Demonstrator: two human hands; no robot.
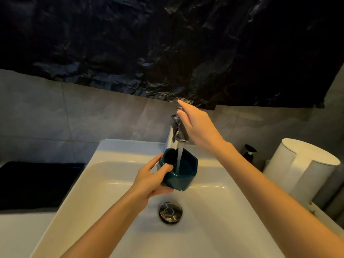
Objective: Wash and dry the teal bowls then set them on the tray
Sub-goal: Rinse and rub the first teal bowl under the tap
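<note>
A faceted teal bowl (183, 171) hangs over the white sink (115, 211), tilted a little toward me. My left hand (151, 178) grips its left wall, thumb over the rim. Water runs from the chrome faucet (179, 130) straight into the bowl. My right hand (197, 125) rests against the faucet's top with its fingers stretched out and holds nothing. A dark flat tray or mat (35, 185) lies on the counter left of the sink.
The chrome drain plug (170, 212) sits in the basin below the bowl. A black pump bottle (250, 153) and a white cylindrical bin (301, 172) stand to the right. Black plastic sheeting (167, 49) covers the wall above the faucet.
</note>
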